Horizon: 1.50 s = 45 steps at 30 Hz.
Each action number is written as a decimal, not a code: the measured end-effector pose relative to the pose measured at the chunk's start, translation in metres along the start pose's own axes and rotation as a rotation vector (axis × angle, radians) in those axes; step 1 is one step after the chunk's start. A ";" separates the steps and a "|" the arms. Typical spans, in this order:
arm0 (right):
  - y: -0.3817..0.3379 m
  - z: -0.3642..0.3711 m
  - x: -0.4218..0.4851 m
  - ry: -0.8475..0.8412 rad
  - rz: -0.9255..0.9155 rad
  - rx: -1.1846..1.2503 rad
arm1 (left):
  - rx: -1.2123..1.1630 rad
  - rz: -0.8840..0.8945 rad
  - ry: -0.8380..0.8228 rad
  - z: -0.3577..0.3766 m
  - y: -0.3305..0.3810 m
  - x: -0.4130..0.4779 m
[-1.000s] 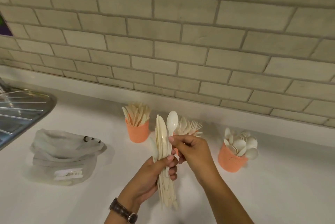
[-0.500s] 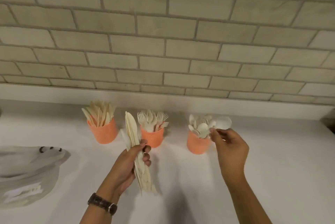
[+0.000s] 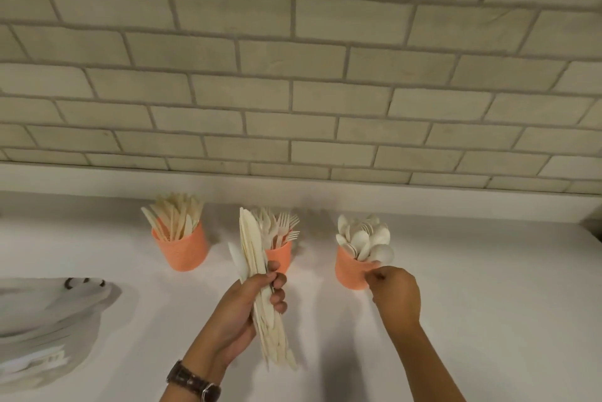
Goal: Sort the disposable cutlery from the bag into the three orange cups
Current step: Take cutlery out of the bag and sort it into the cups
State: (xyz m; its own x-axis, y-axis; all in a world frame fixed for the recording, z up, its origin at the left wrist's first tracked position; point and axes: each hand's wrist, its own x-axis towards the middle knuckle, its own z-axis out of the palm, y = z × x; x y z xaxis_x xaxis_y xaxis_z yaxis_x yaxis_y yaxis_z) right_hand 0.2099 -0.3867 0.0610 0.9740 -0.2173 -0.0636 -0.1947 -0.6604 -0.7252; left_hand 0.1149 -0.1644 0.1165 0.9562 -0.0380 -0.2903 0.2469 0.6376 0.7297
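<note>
Three orange cups stand in a row near the wall: the left cup holds knives, the middle cup holds forks, and the right cup holds spoons. My left hand grips a bundle of pale cutlery upright in front of the middle cup. At the right cup's rim, my right hand pinches the neck of a white spoon. Its bowl sticks up among the other spoons. The handle is hidden.
The grey bag lies crumpled on the white counter at the left. A tiled wall rises right behind the cups. A watch is on my left wrist.
My right hand pulled a spoon out of the bundle, carried it right and lowered it into the right cup. My left hand kept hold of the bundle. The view shifted right.
</note>
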 end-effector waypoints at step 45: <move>-0.244 0.143 -0.189 -0.513 0.072 0.981 | 0.410 0.072 0.036 -0.168 0.135 -0.082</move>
State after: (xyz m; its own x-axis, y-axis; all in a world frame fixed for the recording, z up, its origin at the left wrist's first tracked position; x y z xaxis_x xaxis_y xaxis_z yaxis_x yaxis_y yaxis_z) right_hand 0.0899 -0.0815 0.1514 0.9406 0.2406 -0.2393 -0.2978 0.2467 -0.9222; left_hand 0.0438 0.0539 0.1346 0.9690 0.0267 -0.2456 0.2287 0.2785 0.9328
